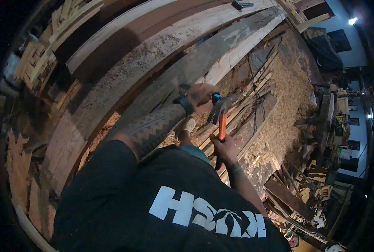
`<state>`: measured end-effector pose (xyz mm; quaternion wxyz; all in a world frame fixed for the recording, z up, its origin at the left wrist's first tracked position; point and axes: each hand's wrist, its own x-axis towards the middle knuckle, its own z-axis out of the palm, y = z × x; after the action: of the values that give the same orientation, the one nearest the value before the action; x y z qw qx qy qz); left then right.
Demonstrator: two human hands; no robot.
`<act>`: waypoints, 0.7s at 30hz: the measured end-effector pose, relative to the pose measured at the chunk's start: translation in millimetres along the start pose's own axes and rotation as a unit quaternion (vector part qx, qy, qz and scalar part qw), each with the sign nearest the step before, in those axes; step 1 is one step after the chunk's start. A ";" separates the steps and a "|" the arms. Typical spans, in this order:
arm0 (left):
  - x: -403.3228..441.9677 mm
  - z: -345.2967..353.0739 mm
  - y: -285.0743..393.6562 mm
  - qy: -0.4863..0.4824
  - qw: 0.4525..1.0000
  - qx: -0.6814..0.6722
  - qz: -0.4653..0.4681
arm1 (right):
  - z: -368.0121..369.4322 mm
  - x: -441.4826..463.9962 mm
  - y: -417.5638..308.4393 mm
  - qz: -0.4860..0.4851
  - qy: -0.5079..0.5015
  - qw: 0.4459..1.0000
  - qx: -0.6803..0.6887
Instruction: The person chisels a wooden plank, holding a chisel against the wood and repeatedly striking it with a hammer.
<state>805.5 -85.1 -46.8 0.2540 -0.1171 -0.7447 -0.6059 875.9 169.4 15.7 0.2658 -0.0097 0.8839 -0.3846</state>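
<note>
My right hand (226, 149) is closed round the handle of a hammer (223, 126), which has an orange shaft and a dark lower grip. The hammer's metal head is up beside my left hand (201, 97). That hand has curled fingers round a small item with a blue and black part (216, 98); most of it is hidden. A dark band circles my left wrist. Both hands are in front of my body, over the edge of a long grey wooden beam (153, 94).
Long curved planks (132, 56) run across the upper left, strewn with shavings. A dark tool (241, 5) lies on the far planks. Wood shavings (285, 119) cover the floor at right, with dark cables (254, 82) nearby. Scrap wood (287, 195) is piled lower right.
</note>
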 end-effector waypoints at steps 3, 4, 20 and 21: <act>15.0 -9.7 22.1 -0.046 0.990 0.131 -0.016 | -14.2 -17.2 -52.3 0.032 -0.018 0.998 0.041; 17.7 -12.4 27.6 -0.062 0.979 0.191 -0.035 | -22.7 -23.6 -48.4 0.009 -0.007 0.997 0.078; 14.4 -20.0 24.7 -0.149 0.976 0.143 -0.071 | -15.7 -23.4 -6.6 -0.032 -0.005 0.972 0.231; 14.1 -16.3 23.2 -0.123 0.980 0.144 -0.055 | -34.5 -31.0 -21.2 -0.004 0.020 0.967 0.253</act>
<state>808.7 -97.2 -17.6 0.1408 -0.1118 -0.8549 -0.4866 882.1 184.6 64.0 0.2402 0.0623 0.7629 -0.5970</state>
